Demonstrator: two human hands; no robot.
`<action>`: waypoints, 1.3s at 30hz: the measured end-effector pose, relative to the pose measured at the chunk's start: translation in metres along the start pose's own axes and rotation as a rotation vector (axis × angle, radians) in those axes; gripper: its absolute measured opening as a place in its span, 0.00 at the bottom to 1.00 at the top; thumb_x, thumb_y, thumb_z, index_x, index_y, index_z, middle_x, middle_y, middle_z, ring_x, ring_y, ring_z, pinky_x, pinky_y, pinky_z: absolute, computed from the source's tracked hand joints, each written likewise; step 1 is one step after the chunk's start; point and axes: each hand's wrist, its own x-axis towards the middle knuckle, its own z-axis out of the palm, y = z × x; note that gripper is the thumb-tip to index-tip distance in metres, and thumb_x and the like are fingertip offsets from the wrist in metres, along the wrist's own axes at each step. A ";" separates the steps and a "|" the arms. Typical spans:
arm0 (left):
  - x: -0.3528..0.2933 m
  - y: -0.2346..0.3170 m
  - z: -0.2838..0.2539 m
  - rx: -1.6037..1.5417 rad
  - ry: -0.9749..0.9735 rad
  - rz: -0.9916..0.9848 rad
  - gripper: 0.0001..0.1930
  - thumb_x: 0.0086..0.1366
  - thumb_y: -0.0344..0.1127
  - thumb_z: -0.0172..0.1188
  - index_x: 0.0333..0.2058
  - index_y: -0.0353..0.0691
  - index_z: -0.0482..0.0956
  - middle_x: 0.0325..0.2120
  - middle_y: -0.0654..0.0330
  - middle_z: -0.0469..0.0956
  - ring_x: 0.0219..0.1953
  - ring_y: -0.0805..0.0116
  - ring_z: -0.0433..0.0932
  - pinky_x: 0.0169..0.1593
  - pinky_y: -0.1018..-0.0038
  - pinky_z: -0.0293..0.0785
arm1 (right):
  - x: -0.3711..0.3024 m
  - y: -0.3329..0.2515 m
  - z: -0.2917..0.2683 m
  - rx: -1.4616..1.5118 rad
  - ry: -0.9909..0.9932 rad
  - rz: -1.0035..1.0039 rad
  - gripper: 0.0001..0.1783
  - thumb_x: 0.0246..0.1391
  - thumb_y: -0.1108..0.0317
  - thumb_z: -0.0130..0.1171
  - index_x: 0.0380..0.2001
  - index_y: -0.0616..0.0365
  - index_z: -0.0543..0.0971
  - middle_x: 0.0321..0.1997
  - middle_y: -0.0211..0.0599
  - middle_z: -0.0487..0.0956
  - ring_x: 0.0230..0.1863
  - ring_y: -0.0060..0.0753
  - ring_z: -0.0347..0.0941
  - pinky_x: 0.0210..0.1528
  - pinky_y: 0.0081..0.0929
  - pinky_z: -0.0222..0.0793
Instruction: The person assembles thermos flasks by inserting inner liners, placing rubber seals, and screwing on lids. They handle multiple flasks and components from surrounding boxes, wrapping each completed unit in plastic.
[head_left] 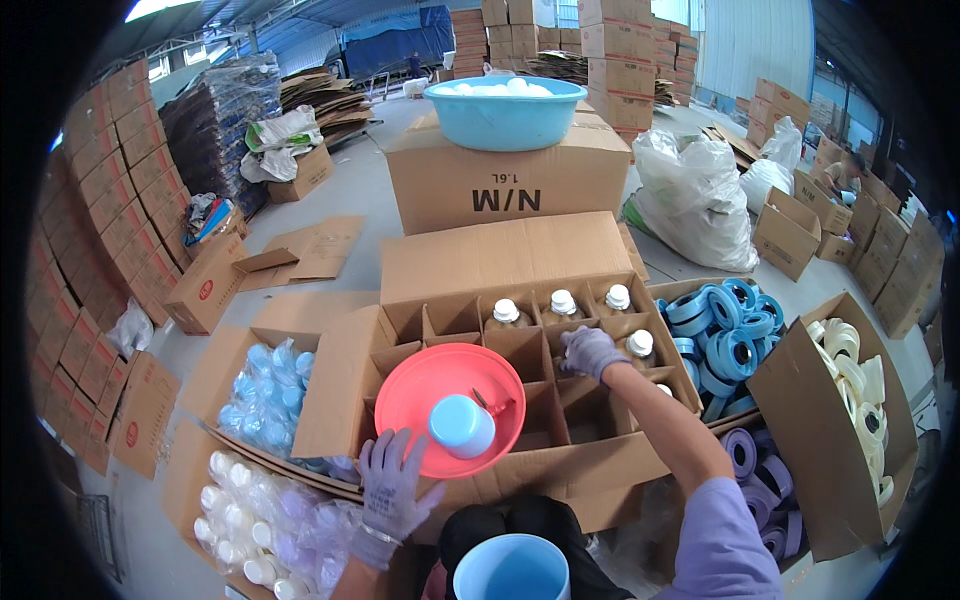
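Centre: pink plastic basin (405,390), probably light, flexible; best held by rim. Your left hand (392,492): fingers spread there. Your right hand (592,353), right of centre: curled, grip unclear.

Round pink tray (408,388) left of upright, white-capped bottles (563,306) in carton compartments (592,418)

I see gloves (388,490) of matt cloth; the basin (408,392) at the carton's (575,468) near left corner looks smooth plastic, the carton itself matt cardboard
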 end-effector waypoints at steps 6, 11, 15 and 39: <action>0.022 0.047 -0.014 -0.987 0.197 -0.213 0.25 0.58 0.32 0.66 0.55 0.36 0.73 0.51 0.48 0.74 0.54 0.50 0.74 0.57 0.58 0.73 | -0.023 0.005 -0.061 0.089 0.259 -0.136 0.28 0.44 0.52 0.68 0.48 0.49 0.76 0.45 0.49 0.76 0.49 0.53 0.75 0.52 0.44 0.72; 0.090 0.064 0.030 -2.120 -0.042 -0.711 0.24 0.73 0.45 0.51 0.62 0.43 0.65 0.53 0.50 0.73 0.55 0.46 0.75 0.58 0.49 0.75 | -0.118 -0.043 -0.193 -0.039 0.829 -0.549 0.17 0.45 0.62 0.62 0.40 0.52 0.75 0.41 0.42 0.71 0.45 0.48 0.69 0.45 0.41 0.72; 0.121 0.059 0.039 -2.606 -0.207 -0.575 0.36 0.68 0.66 0.44 0.66 0.49 0.59 0.63 0.52 0.65 0.55 0.46 0.75 0.60 0.42 0.70 | -0.209 -0.068 -0.222 0.028 1.051 -0.748 0.23 0.44 0.62 0.66 0.45 0.55 0.75 0.42 0.42 0.72 0.43 0.45 0.71 0.41 0.38 0.72; -0.299 0.088 0.004 -1.060 -0.025 -0.931 0.23 0.68 0.35 0.56 0.60 0.34 0.69 0.55 0.49 0.75 0.57 0.57 0.75 0.58 0.63 0.71 | -0.382 -0.158 0.063 1.273 0.109 -0.672 0.42 0.57 0.49 0.61 0.65 0.64 0.61 0.67 0.58 0.61 0.67 0.54 0.59 0.69 0.44 0.54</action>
